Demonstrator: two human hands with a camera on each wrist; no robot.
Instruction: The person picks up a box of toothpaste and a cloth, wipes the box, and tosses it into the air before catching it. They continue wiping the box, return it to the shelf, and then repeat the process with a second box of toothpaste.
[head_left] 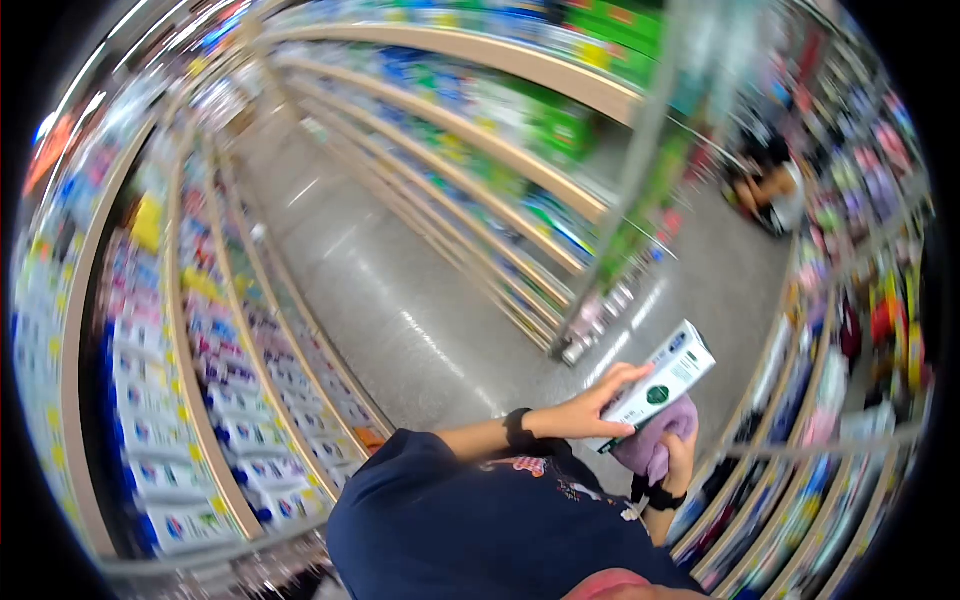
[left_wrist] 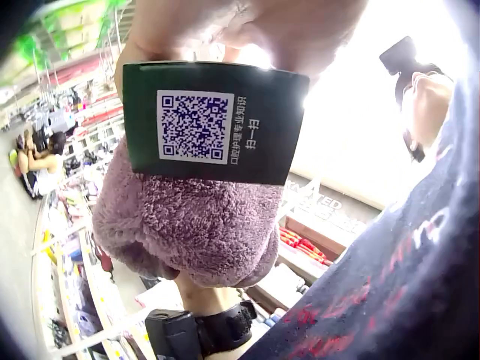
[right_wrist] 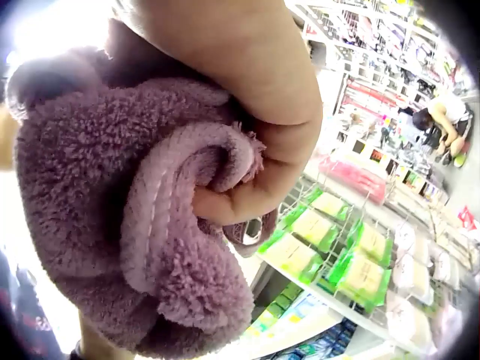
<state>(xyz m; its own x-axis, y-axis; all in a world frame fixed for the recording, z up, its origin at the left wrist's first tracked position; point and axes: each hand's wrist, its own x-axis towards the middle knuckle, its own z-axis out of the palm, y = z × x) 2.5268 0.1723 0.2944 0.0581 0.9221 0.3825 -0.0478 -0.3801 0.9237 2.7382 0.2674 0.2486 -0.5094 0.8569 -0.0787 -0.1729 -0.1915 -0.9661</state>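
Observation:
A white and green box (head_left: pixel 668 378) lies in the grip of my left hand (head_left: pixel 588 408), tilted up and away. In the left wrist view its dark green end (left_wrist: pixel 274 127) with a QR code faces the camera, below the left hand (left_wrist: pixel 247 26). My right hand (head_left: pixel 682 460) holds a bunched purple plush cloth (head_left: pixel 650 440) just beside the box. The right wrist view has the right hand's (right_wrist: pixel 262 82) fingers curled into the folded cloth (right_wrist: pixel 82 165); the box cannot be made out there.
Long shelves of packaged goods (head_left: pixel 165 450) run along the left, with another shelf unit (head_left: pixel 560 185) across the aisle floor (head_left: pixel 380 270). A person (head_left: pixel 775 190) sits low near the right-hand displays. Racks with green-edged packs (right_wrist: pixel 292 255) stand near the right hand.

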